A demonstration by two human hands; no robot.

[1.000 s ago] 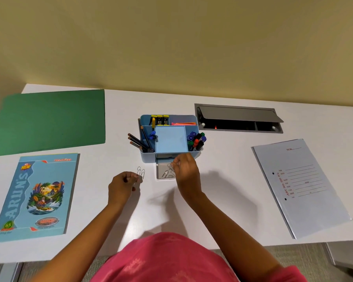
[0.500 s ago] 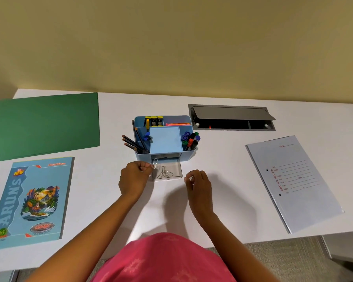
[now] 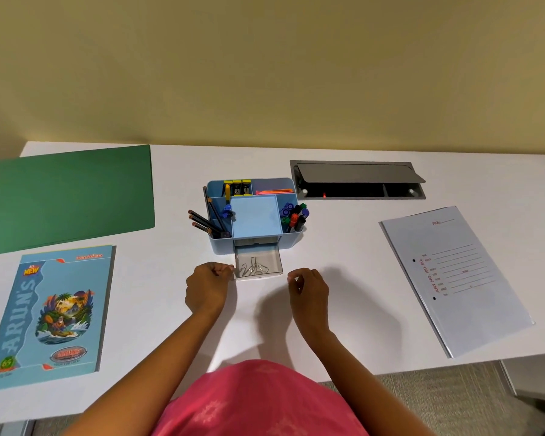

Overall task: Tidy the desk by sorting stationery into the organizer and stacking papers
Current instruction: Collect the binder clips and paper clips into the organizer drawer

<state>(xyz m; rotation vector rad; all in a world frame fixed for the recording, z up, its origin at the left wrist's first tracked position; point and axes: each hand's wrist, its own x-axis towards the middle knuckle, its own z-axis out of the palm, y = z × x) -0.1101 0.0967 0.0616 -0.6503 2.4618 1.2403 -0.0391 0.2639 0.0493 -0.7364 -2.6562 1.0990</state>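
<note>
Pulled back to drawer (image 3: 258, 268) front-left corner: left hand (image 3: 206, 287), fingers pinched, grasp unclear. Right hand (image 3: 309, 292) loosely curled, empty, just beside drawer.

White laminate desk top (image 3: 170, 309). Flat dark green card folder (image 3: 70, 196) is plain. Light blue softcover notebook (image 3: 104, 278): yellow-and-red lettering, pale title, green-orange-blue river picture, red oval badge. Light blue plastic organizer (image 3: 255, 218), plain; smoky clear plastic drawer (image 3: 276, 262) holds silver wire paper clips (image 3: 253, 269). Black round pencils (image 3: 205, 223). Round marker caps (image 3: 294, 214) blue, green, red, black. Yellow-and-black small blocks (image 3: 237, 187); orange-pink flat strip (image 3: 274, 192). Pale grey-blue paper file (image 3: 472, 309), red print and ruled lines, two black holes. Grey metal desk hatch (image 3: 356, 173), black inside, red dot. Pink fabric top (image 3: 258, 401), paler flower print. Yellow-beige painted wall (image 3: 265, 73).
</note>
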